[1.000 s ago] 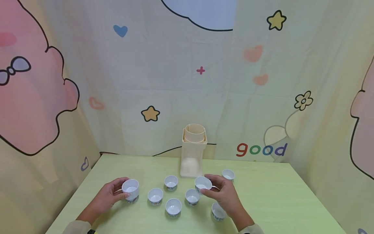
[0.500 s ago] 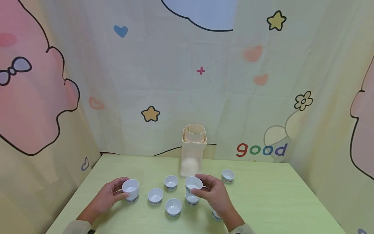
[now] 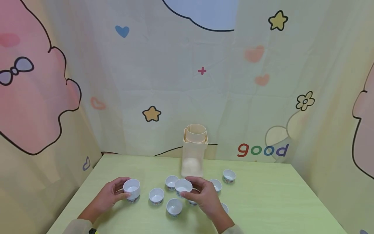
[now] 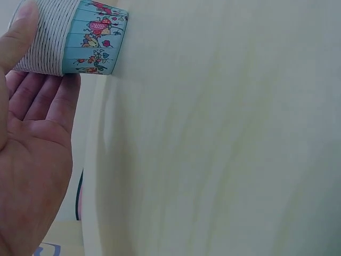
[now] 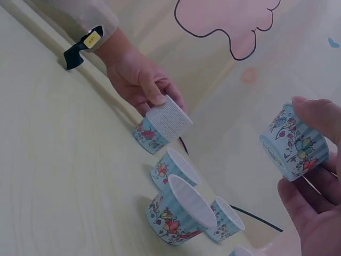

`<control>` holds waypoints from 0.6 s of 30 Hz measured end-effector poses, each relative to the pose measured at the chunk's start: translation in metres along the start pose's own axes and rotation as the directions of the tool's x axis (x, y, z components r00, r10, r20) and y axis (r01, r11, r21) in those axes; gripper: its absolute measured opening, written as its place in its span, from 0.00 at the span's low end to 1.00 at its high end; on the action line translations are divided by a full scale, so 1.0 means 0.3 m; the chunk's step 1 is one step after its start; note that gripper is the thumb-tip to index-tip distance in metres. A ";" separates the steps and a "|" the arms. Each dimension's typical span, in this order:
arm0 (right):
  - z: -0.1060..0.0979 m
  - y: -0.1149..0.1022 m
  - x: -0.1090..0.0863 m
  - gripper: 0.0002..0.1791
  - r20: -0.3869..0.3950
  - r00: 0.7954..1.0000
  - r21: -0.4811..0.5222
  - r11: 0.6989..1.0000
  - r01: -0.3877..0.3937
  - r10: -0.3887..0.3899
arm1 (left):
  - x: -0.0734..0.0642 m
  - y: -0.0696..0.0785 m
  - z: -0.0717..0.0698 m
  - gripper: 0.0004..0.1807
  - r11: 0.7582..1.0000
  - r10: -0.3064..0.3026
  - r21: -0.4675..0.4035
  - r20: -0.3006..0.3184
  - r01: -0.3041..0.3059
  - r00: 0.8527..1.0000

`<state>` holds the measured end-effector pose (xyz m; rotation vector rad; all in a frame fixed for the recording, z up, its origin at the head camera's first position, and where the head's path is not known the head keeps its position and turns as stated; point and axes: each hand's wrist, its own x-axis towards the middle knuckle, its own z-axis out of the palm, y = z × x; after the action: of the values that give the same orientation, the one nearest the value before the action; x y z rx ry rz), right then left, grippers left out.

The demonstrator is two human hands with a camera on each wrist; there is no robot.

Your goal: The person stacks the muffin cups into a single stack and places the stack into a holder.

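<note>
My left hand [image 3: 108,199] grips a stack of nested paper cups [image 3: 132,189] at the table's left. The left wrist view shows many close white rims on this stack [image 4: 50,40] above a blue, flower-patterned side. My right hand [image 3: 205,199] pinches a single paper cup [image 3: 183,186] between thumb and fingers. In the right wrist view this cup [image 5: 298,141] is held tilted, its blue printed side showing. Between the hands, paper cups [image 3: 156,196] stand upright; another cup [image 3: 174,207] is nearer me. The right hand partly hides a cup [image 3: 192,202] beneath it.
A tall cream-coloured holder [image 3: 192,159] with a round tube in its top stands at the back of the table [image 3: 263,201]. Further cups stand to the right, one [image 3: 229,176] towards the back. A printed cloth [image 3: 175,74] hangs behind.
My right hand has moved left with its cup, towards the left hand. A cup at its right has come into view. The left hand stays in place with the stack.
</note>
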<state>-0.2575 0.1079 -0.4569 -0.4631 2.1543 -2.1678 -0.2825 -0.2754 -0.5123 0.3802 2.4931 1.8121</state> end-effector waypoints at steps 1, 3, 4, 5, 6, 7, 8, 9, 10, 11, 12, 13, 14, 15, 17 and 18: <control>0.009 0.000 0.000 0.33 0.004 1.000 0.006 1.000 0.000 0.000 | 0.001 -0.001 0.000 0.37 1.000 0.000 0.003 -0.001 0.000 1.000; 0.027 0.001 0.001 0.33 0.014 1.000 0.014 1.000 0.002 -0.002 | 0.002 -0.002 0.000 0.36 1.000 0.001 0.004 -0.001 -0.001 1.000; 0.038 0.001 0.002 0.33 0.021 1.000 0.019 1.000 0.003 -0.003 | 0.002 -0.001 -0.001 0.36 1.000 0.002 0.003 0.001 -0.002 1.000; 0.048 0.002 0.003 0.33 0.027 1.000 0.025 1.000 0.002 -0.003 | 0.003 -0.001 -0.002 0.36 1.000 0.006 0.004 0.003 -0.007 1.000; 0.058 0.002 0.004 0.33 0.034 0.999 0.035 0.999 0.002 -0.004 | 0.003 -0.001 -0.004 0.36 1.000 0.011 0.005 0.006 -0.011 1.000; 0.067 0.002 0.004 0.33 0.042 0.999 0.045 0.999 0.004 -0.006 | 0.003 -0.001 -0.004 0.36 1.000 0.015 0.006 0.009 -0.015 1.000; 0.076 0.003 0.004 0.33 0.047 0.999 0.054 0.999 0.005 -0.007 | 0.003 0.000 -0.005 0.36 1.000 0.018 0.005 0.012 -0.018 1.000; 0.085 0.004 0.006 0.33 0.054 0.999 0.062 0.998 0.006 -0.009 | 0.002 0.000 -0.005 0.36 1.000 0.022 0.006 0.015 -0.022 1.000; 0.095 0.005 0.007 0.33 0.061 0.998 0.070 0.998 0.009 -0.013 | 0.002 0.000 -0.005 0.36 1.000 0.023 0.006 0.016 -0.023 1.000; 0.104 0.006 0.008 0.33 0.067 0.998 0.076 0.997 0.012 -0.017 | 0.002 -0.001 -0.005 0.36 1.000 0.024 0.008 0.017 -0.024 1.000; 0.113 0.007 0.010 0.33 0.073 0.997 0.084 0.996 0.014 -0.020 | 0.002 -0.001 -0.005 0.36 1.000 0.022 0.008 0.014 -0.022 1.000; 0.121 0.009 0.011 0.33 0.079 0.997 0.089 0.996 0.016 -0.023 | 0.002 -0.001 -0.005 0.36 1.000 0.018 0.007 0.013 -0.018 1.000; 0.129 0.010 0.014 0.33 0.084 0.996 0.090 0.996 0.016 -0.024 | 0.002 0.000 -0.005 0.37 1.000 0.014 0.005 0.011 -0.015 1.000; 0.137 0.011 0.016 0.33 0.089 0.996 0.092 0.996 0.018 -0.026 | 0.002 0.000 -0.004 0.37 1.000 0.011 0.006 0.008 -0.011 1.000; 0.153 0.013 0.018 0.33 0.093 0.995 0.094 0.995 0.022 -0.031 | 0.004 0.001 -0.004 0.37 1.000 0.008 0.007 0.004 -0.008 1.000; 0.160 0.014 0.018 0.33 0.092 0.995 0.096 0.995 0.026 -0.035 | 0.005 0.001 -0.004 0.37 1.000 0.005 0.008 0.001 -0.005 1.000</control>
<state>-0.2515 0.0599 -0.4608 -0.5825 2.0001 -2.2044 -0.2840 -0.2760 -0.5115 0.3870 2.5022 1.8037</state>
